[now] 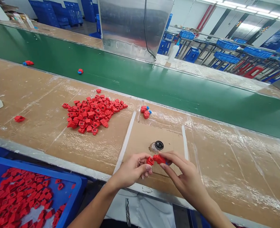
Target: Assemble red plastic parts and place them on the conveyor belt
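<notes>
My left hand point(136, 168) pinches a small red plastic block point(150, 161) with a square opening in it. Close beside it, my right hand point(181, 167) grips another red plastic piece point(159, 159), with a bit of blue showing by the fingers. The two pieces are almost touching; I cannot tell whether they meet. Just beyond my fingers, a small round black-topped container point(159, 145) stands on the cardboard mat point(140, 139). Farther back lie a few red pieces with blue ends point(145, 111). Left of the mat is a heap of red blocks point(92, 112).
A green conveyor belt point(135, 76) runs across behind the worktable, carrying red-and-blue pieces point(80, 71). At the lower left, a blue bin point(76, 186) holds many red blocks. A metal housing point(132, 28) and a white squeeze bottle point(173, 53) stand beyond the belt.
</notes>
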`<state>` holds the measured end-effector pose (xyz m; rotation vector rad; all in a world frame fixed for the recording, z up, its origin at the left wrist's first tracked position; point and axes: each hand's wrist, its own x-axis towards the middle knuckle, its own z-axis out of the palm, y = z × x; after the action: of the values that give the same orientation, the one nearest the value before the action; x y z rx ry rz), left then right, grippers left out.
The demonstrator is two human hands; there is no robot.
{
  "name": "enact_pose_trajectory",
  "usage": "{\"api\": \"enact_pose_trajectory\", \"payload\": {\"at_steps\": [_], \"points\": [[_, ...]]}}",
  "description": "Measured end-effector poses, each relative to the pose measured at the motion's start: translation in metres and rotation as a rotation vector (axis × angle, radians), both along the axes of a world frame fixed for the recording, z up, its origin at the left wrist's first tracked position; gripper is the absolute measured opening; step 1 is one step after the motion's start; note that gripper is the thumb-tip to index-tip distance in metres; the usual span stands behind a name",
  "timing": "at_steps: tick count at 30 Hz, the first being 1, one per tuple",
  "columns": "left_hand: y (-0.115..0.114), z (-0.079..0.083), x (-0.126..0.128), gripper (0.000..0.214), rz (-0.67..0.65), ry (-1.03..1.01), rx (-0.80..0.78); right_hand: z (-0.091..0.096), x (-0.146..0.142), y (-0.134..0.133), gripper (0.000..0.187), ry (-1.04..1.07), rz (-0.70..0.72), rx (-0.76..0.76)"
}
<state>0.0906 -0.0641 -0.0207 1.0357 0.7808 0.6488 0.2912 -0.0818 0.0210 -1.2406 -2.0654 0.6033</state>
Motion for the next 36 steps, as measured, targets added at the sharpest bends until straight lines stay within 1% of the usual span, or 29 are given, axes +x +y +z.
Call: {"api": "enact_pose_trajectory", "payload": {"at_steps": [6, 14, 20, 24, 29, 33, 36], "points": [[0.002, 0.003, -0.001, 0.035, -0.018, 0.006, -0.011, -0.006, 0.000, -0.003, 0.020, -0.018, 0.009, -0.019], [0.001, 0.000, -0.002, 0.034, -0.030, -0.029, -0.028, -0.010, 0.002, -0.005, 0.021, -0.031, 0.037, -0.025], [0.000, -0.006, -0.003, 0.027, -0.063, -0.018, -0.035, -0.014, -0.003, -0.009, 0.023, -0.030, 0.060, 0.003], [0.000, -0.007, -0.004, 0.022, -0.084, 0.022, -0.015, -0.022, -0.007, -0.013, 0.023, -0.034, 0.048, -0.002], [-0.001, -0.002, -0.005, 0.019, -0.096, 0.082, -0.003, -0.036, -0.010, -0.015, 0.019, 0.052, 0.062, -0.016], [-0.002, 0.000, -0.005, 0.018, -0.128, 0.116, 0.018, -0.037, -0.011, -0.018, 0.022, 0.060, 0.056, -0.019], [-0.001, -0.001, -0.005, 0.018, -0.142, 0.142, 0.031, -0.034, -0.015, -0.020, 0.021, 0.046, 0.059, -0.023]]}}
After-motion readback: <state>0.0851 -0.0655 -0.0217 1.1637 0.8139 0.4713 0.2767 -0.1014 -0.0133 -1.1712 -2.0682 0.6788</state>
